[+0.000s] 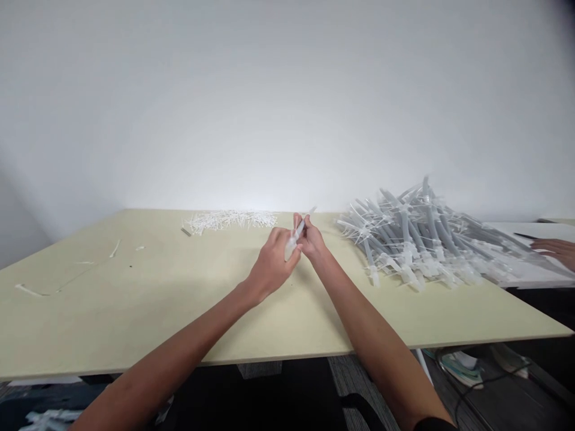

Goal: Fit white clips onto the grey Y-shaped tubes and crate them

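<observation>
Both of my hands meet over the middle of the pale yellow table [135, 311]. My left hand [272, 263] is closed around the lower end of a small grey tube with a clear plastic fitting [297, 234]. My right hand [311, 239] pinches the same piece near its upper end, fingers pressed together. The tube's tip sticks out up and to the right of my fingers. A big heap of similar grey tubes bound with white ties [417, 239] lies just to the right of my hands.
A pile of short white tie pieces [229, 219] lies at the far edge of the table. A few loose white bits [114, 248] are scattered at the left. Another person's hand [557, 250] rests on a white sheet at the right edge. A white wall stands behind.
</observation>
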A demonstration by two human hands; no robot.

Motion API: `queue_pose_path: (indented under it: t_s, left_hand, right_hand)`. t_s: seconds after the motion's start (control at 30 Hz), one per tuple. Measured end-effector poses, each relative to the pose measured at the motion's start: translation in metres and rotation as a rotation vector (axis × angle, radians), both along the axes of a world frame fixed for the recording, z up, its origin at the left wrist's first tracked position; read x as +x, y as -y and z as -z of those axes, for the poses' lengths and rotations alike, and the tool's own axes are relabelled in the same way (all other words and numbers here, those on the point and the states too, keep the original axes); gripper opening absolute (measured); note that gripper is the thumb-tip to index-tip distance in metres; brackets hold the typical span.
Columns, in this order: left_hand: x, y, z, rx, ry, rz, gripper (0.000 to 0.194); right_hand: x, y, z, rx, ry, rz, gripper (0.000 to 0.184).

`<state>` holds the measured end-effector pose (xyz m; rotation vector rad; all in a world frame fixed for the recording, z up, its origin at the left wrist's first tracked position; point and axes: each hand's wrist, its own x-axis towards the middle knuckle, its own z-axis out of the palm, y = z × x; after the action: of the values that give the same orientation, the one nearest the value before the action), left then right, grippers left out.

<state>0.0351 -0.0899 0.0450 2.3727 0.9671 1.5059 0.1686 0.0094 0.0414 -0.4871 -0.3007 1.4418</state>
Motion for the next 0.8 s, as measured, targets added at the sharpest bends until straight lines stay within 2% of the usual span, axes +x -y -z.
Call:
queue_pose_path:
  t_s: [0.13,0.2,0.3,0.53,0.8]
  left_hand:
    - [0.009,0.022,-0.016,0.225,-0.12,-0.05,0.032]
    - [0.013,0.026,-0.02,0.298,-0.152,-0.094,0.034]
    - [0.013,0.029,-0.025,0.356,-0.176,-0.116,0.034]
    - [0.007,0.037,-0.037,0.342,-0.129,-0.107,0.03]
    - [0.004,0.038,-0.04,0.356,-0.127,-0.068,0.027]
  right_hand:
    - [-0.001,0.024,-0.016,0.023,0.086,-0.267,0.027]
    - [-0.004,0.034,-0.021,0.047,0.154,-0.342,0.03]
    - [-0.008,0.043,-0.025,0.102,0.217,-0.332,0.032]
    - [-0.019,0.046,-0.032,0.113,0.079,-0.272,0.024]
    - [-0.018,0.055,-0.041,0.073,0.09,-0.341,0.022]
